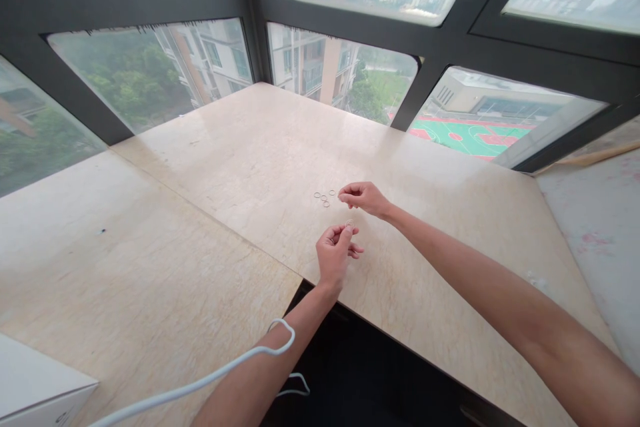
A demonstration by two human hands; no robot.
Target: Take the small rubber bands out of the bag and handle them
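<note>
Several thin metal rings (323, 198) lie in a loose group on the pale marble-like sill. My left hand (336, 250) is closed in a pinch, thumb against index finger, on a small ring (349, 223) that stands up above the fingertips. The other fingers of that hand curl loosely. My right hand (364, 197) hovers just right of the loose rings, its thumb and fingertips pressed together. Whatever may be between those fingertips is too small to make out.
A white cable (200, 381) loops over my left forearm. At the lower left stands a white box (40, 380). A small dark bit (103, 231) lies on the left sill. Dark window frames (255, 33) border the back. A dark recess (370, 367) opens below the front edge.
</note>
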